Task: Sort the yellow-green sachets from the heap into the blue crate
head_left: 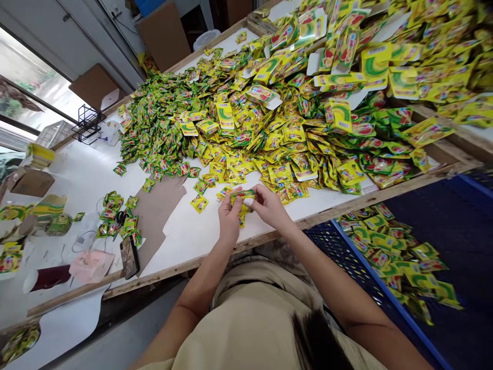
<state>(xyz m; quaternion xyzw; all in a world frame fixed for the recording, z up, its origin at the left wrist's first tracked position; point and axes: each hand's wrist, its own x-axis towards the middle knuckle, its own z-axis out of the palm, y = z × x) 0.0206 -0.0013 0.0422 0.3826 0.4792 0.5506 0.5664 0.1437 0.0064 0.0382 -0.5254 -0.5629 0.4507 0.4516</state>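
Note:
Just over the table's front edge, my left hand [229,215] and my right hand [272,209] meet at a small green and yellow packet [245,194]. Fingers of both hands are closed on it, one at each end. A white patch shows by the right thumb; I cannot tell what it is. Yellow packets partly show under and behind the hands. To the left of them a single yellow packet [199,203] lies flat on the white table [192,234]. Beyond the hands rises a big heap of yellow packets [285,172], with smaller green packets [157,121] at its left.
Yellow flat boxes [342,115] lie on the heap. A blue crate [389,303] holding packets stands below the table at right. At left are a brown cardboard sheet [156,208], a phone [130,256], scissors [120,220] and a jar [57,224]. A wooden rim [177,267] edges the table.

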